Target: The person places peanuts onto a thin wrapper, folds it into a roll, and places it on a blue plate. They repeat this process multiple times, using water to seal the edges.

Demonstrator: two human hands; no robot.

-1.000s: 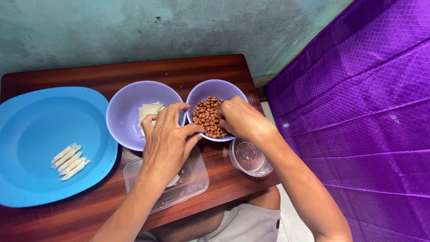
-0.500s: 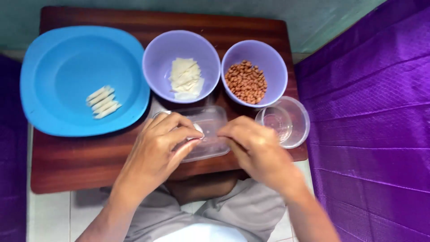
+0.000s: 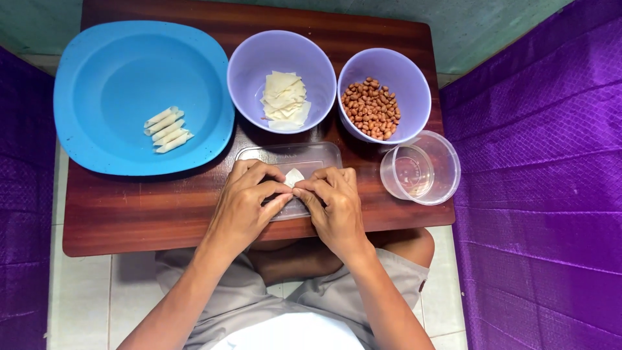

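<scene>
Pinching the small pale wrapper with both hands at the centre of the frame, you have your left hand and right hand pressed close, fingertips meeting over the sheet so that only its top corner shows above them. It sits over the clear flat lid on the wooden table.

The sheet looks thin, so squeezing too hard with your thumbs could tear it or crush whatever is inside; I cannot tell from here whether a filling is already in it. Rolling unevenly would likely give you a piece that gapes at one end, unlike the four neat rolls on the blue plate at upper left.

Your right wrist lies near the clear round container at the right edge of the table; a wide elbow swing could knock it off. The bowl of peanuts just above it and the bowl of cut wrappers at top centre stand close together, so a hasty reach could tip one into the other.
</scene>
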